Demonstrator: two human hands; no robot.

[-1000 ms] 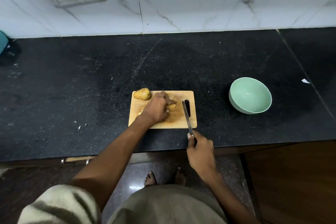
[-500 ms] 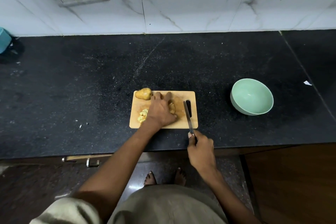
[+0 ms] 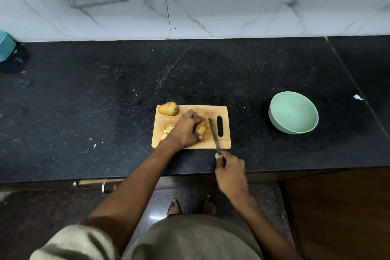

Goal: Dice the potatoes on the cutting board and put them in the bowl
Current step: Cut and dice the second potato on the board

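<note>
Left hand (image 3: 185, 132) fingers curled on potato piece (image 3: 201, 127) (on cutting board (image 3: 224, 143)), right hand (image 3: 231, 172) gripping knife (image 3: 214, 135)

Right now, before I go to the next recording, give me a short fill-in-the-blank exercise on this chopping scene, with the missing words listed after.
1. The right hand grips a ____, its blade over the cutting board.
2. The left hand holds a potato piece on the ____.
3. The green bowl stands on the counter and is ____ inside.
4. A whole potato lies at the board's far ____ corner.

Missing words: knife; cutting board; empty; left
</note>
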